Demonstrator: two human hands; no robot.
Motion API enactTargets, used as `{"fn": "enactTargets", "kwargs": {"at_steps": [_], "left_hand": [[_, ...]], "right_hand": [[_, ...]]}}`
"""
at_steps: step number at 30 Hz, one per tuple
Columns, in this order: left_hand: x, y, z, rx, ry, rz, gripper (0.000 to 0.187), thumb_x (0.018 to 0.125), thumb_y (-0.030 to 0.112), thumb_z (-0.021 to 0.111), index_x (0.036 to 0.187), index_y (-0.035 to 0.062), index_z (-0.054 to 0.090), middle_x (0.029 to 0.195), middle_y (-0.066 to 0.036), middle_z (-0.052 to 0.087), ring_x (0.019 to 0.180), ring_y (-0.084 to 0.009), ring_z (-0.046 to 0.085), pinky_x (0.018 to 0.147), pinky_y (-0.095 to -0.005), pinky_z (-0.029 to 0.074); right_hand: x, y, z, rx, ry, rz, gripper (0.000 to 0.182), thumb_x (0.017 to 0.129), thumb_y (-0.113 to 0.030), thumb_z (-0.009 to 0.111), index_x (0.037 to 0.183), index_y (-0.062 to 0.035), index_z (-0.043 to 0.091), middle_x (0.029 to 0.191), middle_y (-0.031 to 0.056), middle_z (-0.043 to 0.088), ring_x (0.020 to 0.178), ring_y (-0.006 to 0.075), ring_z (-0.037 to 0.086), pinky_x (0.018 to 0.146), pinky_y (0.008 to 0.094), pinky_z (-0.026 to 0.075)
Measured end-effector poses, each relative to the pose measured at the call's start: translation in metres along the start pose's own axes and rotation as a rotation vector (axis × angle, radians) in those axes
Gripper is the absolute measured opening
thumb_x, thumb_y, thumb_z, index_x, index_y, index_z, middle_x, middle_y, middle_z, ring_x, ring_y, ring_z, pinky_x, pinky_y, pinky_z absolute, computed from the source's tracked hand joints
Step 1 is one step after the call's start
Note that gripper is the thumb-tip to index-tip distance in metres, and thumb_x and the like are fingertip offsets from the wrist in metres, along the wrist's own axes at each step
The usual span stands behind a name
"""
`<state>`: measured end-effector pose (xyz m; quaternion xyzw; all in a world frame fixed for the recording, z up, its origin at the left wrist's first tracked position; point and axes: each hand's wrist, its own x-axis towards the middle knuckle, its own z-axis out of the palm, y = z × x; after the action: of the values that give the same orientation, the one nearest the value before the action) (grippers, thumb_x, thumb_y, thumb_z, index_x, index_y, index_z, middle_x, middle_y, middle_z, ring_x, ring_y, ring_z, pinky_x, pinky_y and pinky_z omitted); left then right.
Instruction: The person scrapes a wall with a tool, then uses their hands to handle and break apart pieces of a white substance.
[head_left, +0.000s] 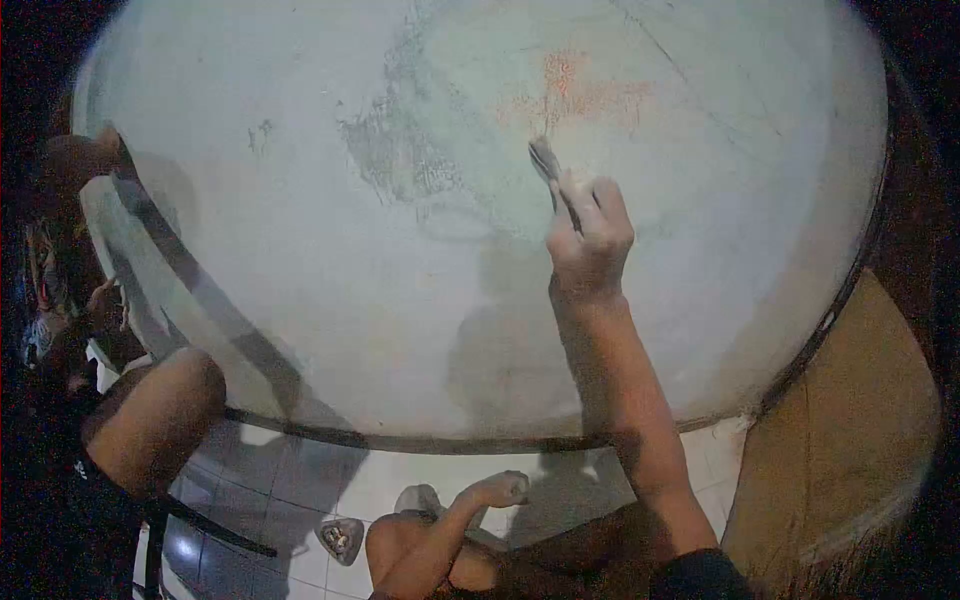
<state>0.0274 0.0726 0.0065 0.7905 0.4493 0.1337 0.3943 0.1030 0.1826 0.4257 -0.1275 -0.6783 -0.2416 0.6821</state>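
My right hand (592, 235) is closed round a small grey brush-like tool (543, 158), its tip pointing away from me. That tip lies over the big, pale, round surface (350, 330), just below a patch of orange-red marks (575, 95). Around the marks the surface has a light green tint, and a rough grey patch (410, 150) shows to their left. Down near my bent knee, my left hand (500, 489) is curled into a loose fist, apart from the round surface and with nothing showing in it.
A person sits at the left, with a bent knee (160, 410) by the rim and a long pale piece (135, 260) near them. On the tiled floor stands a small three-cornered dish (340, 540). A brown panel (850, 400) stands at the right.
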Motion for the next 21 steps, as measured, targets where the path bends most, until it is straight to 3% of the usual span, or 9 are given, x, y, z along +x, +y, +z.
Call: {"fn": "enactTargets", "kwargs": {"at_steps": [1, 3, 7, 12, 14, 17, 19, 21], "left_hand": [[-0.004, 0.013, -0.008, 0.001, 0.001, 0.001, 0.044, 0.080, 0.032, 0.061, 0.116, 0.0086, 0.053, 0.119, -0.016, 0.052, 0.108, -0.0330, 0.048, 0.092, -0.0386, 0.039], [-0.012, 0.040, -0.019, 0.154, -0.052, -0.155, 0.041, 0.081, 0.035, 0.060, 0.112, 0.0073, 0.056, 0.121, -0.017, 0.050, 0.109, -0.0332, 0.048, 0.093, -0.0375, 0.038], [-0.018, 0.053, -0.024, 0.087, -0.007, -0.170, 0.041, 0.082, 0.036, 0.059, 0.110, 0.0066, 0.057, 0.121, -0.017, 0.050, 0.112, -0.0329, 0.046, 0.095, -0.0375, 0.037], [-0.016, 0.042, -0.018, 0.173, -0.011, -0.062, 0.042, 0.081, 0.036, 0.060, 0.111, 0.0072, 0.056, 0.121, -0.018, 0.050, 0.112, -0.0333, 0.046, 0.096, -0.0390, 0.037], [-0.006, 0.010, 0.000, 0.114, 0.003, -0.069, 0.040, 0.080, 0.034, 0.061, 0.109, 0.0070, 0.057, 0.121, -0.017, 0.050, 0.112, -0.0333, 0.046, 0.096, -0.0389, 0.037], [-0.008, 0.020, -0.005, 0.117, -0.022, -0.133, 0.036, 0.080, 0.031, 0.061, 0.106, 0.0069, 0.058, 0.121, -0.017, 0.050, 0.111, -0.0330, 0.046, 0.096, -0.0387, 0.037], [-0.006, 0.011, 0.001, 0.172, -0.063, -0.176, 0.034, 0.080, 0.030, 0.061, 0.105, 0.0071, 0.058, 0.121, -0.017, 0.050, 0.111, -0.0328, 0.047, 0.096, -0.0385, 0.037], [0.003, -0.028, 0.020, 0.194, -0.006, -0.045, 0.034, 0.080, 0.031, 0.061, 0.105, 0.0076, 0.058, 0.119, -0.017, 0.051, 0.109, -0.0334, 0.048, 0.094, -0.0391, 0.038]], "right_hand": [[0.009, -0.005, 0.001, 0.116, 0.017, 0.070, 0.032, 0.060, 0.012, 0.054, 0.090, 0.0022, 0.059, 0.070, 0.0137, 0.045, 0.064, 0.0278, 0.048, 0.054, 0.0377, 0.041], [-0.003, -0.003, -0.010, 0.102, 0.030, 0.048, 0.031, 0.061, 0.011, 0.056, 0.090, 0.0034, 0.059, 0.069, 0.0120, 0.045, 0.063, 0.0263, 0.048, 0.053, 0.0361, 0.041], [-0.068, 0.005, -0.029, 0.064, -0.004, 0.123, 0.029, 0.062, 0.013, 0.058, 0.090, 0.0050, 0.060, 0.068, 0.0103, 0.044, 0.062, 0.0253, 0.046, 0.053, 0.0342, 0.040], [-0.070, 0.006, -0.024, 0.095, -0.003, 0.123, 0.025, 0.064, 0.013, 0.057, 0.087, 0.0053, 0.060, 0.067, 0.0111, 0.045, 0.062, 0.0265, 0.046, 0.053, 0.0352, 0.039], [-0.034, -0.006, -0.015, 0.082, 0.012, 0.075, 0.023, 0.065, 0.013, 0.056, 0.087, 0.0052, 0.059, 0.068, 0.0124, 0.045, 0.063, 0.0272, 0.047, 0.053, 0.0361, 0.039], [-0.017, -0.008, -0.007, 0.122, 0.070, 0.088, 0.022, 0.066, 0.011, 0.056, 0.087, 0.0046, 0.059, 0.070, 0.0132, 0.046, 0.063, 0.0271, 0.047, 0.053, 0.0364, 0.039], [-0.043, 0.000, -0.009, 0.099, 0.033, 0.113, 0.024, 0.066, 0.011, 0.056, 0.089, 0.0039, 0.059, 0.070, 0.0132, 0.045, 0.064, 0.0273, 0.046, 0.054, 0.0362, 0.039], [-0.081, 0.006, -0.017, 0.006, -0.022, 0.084, 0.027, 0.065, 0.012, 0.055, 0.090, 0.0031, 0.060, 0.072, 0.0130, 0.047, 0.065, 0.0278, 0.047, 0.054, 0.0366, 0.040]]}}
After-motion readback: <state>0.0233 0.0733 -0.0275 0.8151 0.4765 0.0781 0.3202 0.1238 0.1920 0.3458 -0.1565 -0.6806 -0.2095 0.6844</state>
